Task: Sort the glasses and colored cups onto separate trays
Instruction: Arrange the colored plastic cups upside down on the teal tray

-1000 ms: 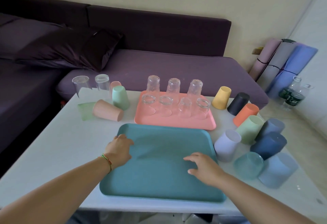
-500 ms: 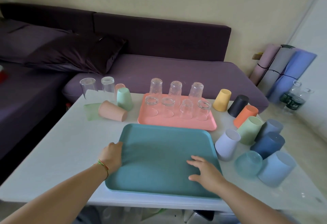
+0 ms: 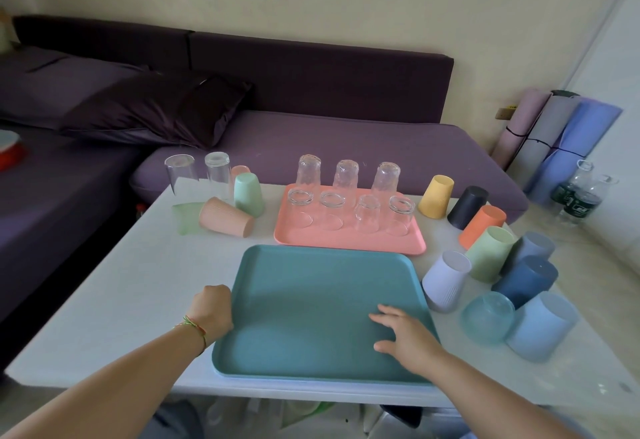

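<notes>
Head: teal tray (image 3: 311, 300) under R fingers (image 3: 389, 314)

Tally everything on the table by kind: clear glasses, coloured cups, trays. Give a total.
Clear glasses: 9 (7 on the pink tray, 2 off it)
Coloured cups: 13 (4 at left, 9 at right; includes two see-through tinted ones)
Trays: 2 (the pink tray and the teal tray)
Total: 24

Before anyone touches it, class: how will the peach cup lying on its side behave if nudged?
The peach cup lies on its side, so it would probably roll, curving because it tapers. It looks like light plastic, probably sturdy.
</notes>
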